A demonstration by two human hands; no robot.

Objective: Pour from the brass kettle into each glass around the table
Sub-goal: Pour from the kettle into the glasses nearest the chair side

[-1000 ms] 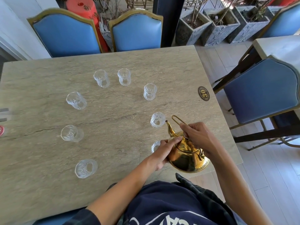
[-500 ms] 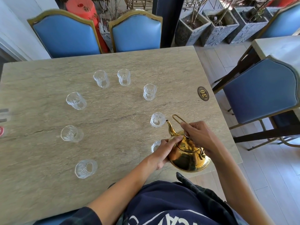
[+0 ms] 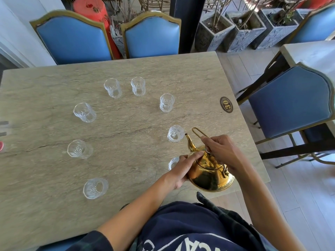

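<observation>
We see 8 clear glasses set in a loose ring on the stone-patterned table (image 3: 126, 69), and we go from left to right. At the far left of the ring stands a glass (image 3: 79, 149) beside the long crack in the table, another glass (image 3: 84, 112) farther back, and a near glass (image 3: 95, 188) closest to our seat. Farther away, 2 glasses (image 3: 112, 87) stand side by side at the back of the ring, the second one (image 3: 138, 86) just to the right. To their right stands a lone glass (image 3: 166, 102).

Right of the middle, a glass (image 3: 175, 134) stands just beside the spout tip of the brass kettle (image 3: 210, 174), which sits near the near right edge of the table with its spout pointing up and left. The left hand (image 3: 183, 169) rests against the kettle's left side, its forefinger stretched across the lid, fingers (image 3: 196, 154) loosely curled against the brass. It half hides a low glass (image 3: 173, 162) behind it. The right hand (image 3: 223, 151) is closed round the thin wire handle, pinching it above the lid, with the handle loop sticking out past the fingers.

Farther right, an oval plaque (image 3: 226, 104) marked 30 lies by the table edge, and a blue chair (image 3: 293, 100) stands beyond it.
</observation>
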